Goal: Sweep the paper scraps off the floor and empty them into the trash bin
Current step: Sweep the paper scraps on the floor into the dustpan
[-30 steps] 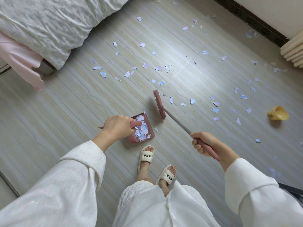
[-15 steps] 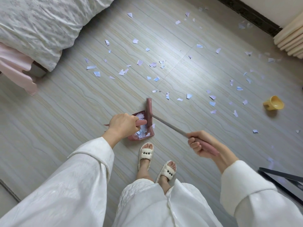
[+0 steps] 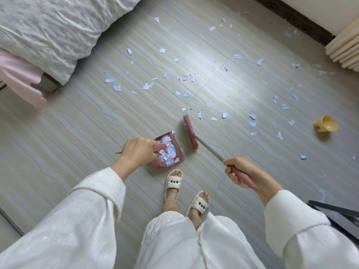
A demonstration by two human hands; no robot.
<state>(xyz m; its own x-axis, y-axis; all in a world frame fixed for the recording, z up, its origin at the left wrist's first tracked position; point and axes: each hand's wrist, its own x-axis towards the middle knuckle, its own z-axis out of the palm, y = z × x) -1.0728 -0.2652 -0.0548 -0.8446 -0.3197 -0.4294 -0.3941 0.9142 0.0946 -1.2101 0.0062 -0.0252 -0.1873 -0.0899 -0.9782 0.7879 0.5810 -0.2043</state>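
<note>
From the head camera, the left hand (image 3: 138, 150) is gripping the handle of a small dusty-pink plastic dustpan (image 3: 168, 150), which is sitting on the pale wood-grain floor (image 3: 77, 129) just ahead of the person's feet. Its mouth is facing the unswept area, probably so that scraps can be pushed straight in. Torn white and lilac paper scraps (image 3: 167, 151) are already filling the pan. The right hand (image 3: 236, 170) is clenching the pink grip of a long-handled pink broom (image 3: 191, 135), whose head is sitting just beside the pan's right edge, angled as if readying for another stroke.

Many loose scraps are lying well beyond both hands, spreading toward the bed and the far wall; the nearest ones are lying just past the broom head. A yellow plastic cup (image 3: 325, 126) is lying on its side at the right. No trash bin is showing, so emptying appears some way off.
</note>
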